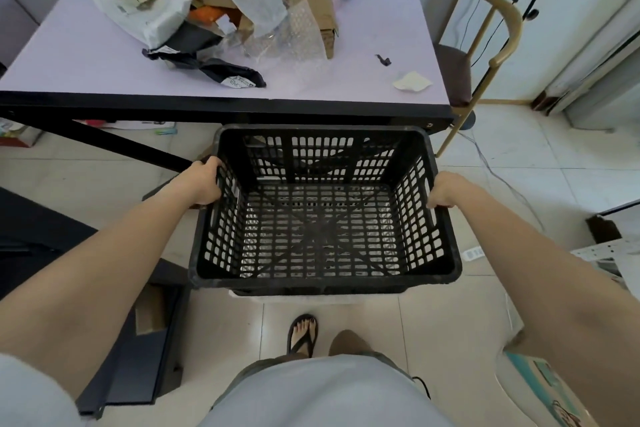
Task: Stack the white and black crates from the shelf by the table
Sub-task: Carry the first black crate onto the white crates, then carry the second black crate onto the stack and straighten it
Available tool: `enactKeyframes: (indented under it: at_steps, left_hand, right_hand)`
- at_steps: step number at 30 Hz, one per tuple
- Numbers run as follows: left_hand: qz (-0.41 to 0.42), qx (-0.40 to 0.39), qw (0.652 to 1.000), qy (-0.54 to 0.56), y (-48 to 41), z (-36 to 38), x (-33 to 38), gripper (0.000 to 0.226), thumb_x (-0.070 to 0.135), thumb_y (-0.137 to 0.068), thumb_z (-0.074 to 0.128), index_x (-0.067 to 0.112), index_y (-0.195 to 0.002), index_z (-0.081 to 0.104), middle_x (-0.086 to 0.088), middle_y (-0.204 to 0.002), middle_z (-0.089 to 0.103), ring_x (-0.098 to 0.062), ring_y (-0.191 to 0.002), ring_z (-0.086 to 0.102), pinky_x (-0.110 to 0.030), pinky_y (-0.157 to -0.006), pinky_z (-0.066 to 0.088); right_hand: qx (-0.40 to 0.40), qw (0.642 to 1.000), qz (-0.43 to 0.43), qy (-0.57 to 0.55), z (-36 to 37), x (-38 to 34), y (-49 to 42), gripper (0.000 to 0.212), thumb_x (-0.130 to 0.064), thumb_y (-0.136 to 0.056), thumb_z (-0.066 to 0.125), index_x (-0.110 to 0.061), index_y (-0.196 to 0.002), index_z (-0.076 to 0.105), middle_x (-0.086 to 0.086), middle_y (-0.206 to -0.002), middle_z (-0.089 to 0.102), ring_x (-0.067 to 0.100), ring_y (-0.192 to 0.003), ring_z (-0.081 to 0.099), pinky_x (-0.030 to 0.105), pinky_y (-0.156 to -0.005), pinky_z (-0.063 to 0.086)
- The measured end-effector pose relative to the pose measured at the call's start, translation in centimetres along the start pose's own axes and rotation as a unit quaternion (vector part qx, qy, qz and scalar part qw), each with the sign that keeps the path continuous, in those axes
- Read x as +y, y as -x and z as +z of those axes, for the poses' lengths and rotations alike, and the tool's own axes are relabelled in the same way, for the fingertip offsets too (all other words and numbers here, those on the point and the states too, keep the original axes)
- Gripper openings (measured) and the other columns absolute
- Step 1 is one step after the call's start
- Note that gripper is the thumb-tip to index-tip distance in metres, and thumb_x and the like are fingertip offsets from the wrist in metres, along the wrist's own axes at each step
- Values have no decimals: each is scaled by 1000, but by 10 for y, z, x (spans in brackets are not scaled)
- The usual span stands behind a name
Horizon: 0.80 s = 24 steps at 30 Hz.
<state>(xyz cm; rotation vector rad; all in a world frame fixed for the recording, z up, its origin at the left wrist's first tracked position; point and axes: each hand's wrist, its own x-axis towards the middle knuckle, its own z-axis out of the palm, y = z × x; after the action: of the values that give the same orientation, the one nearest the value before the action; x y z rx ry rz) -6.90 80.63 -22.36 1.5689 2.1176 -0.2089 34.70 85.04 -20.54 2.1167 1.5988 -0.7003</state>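
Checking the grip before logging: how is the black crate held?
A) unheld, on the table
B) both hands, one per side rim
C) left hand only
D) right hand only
B: the left hand grips the left rim of the black crate, and the right hand grips the right rim.

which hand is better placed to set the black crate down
Neither alone: left hand and right hand grip opposite side rims of the crate, about level, so lowering it likely takes both.
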Motion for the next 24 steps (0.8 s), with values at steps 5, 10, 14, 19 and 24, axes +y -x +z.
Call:
enactKeyframes:
  at_steps: [5,10,14,19,24]
  left_hand:
    - [17,60,998,-12,32,-11,-4,44,14,-85,58,8,-128,52,-17,-126,58,-34,-117,53,-41,-95,47]
    - [-61,95,994,9,91,-18,-9,30,16,-90,58,1,-116,62,-19,-119,64,-34,-110,58,-35,-85,46]
    - [-144,88,984,57,160,-9,-21,31,11,-93,49,4,-122,60,-17,-124,61,-34,-114,56,-36,-91,45]
    - [-229,67,966,96,267,24,-63,29,17,-93,49,6,-115,64,-13,-121,63,-35,-109,59,-41,-95,50]
    - [-336,56,927,158,377,53,-101,34,22,-95,49,4,-121,63,-11,-125,62,-31,-115,57,-41,-100,46]
  right_hand:
    - [88,992,-87,37,-7,-11,11,66,-20,-82,66,-7,-139,35,20,-133,47,36,-118,51,41,-94,46]
    - [60,966,-243,70,-18,-54,35,74,-22,-82,68,-7,-144,32,20,-144,40,35,-132,40,40,-107,37]
    - [36,926,-348,141,-8,-95,72,64,-23,-85,67,-8,-140,39,15,-141,46,32,-129,44,38,-104,38]
    - [19,852,-479,212,21,-158,140,55,-25,-85,66,-9,-134,45,14,-134,51,31,-119,51,36,-93,45]
    - [35,764,-590,260,69,-222,233,39,-21,-85,64,-10,-122,56,15,-123,59,32,-109,57,36,-88,48]
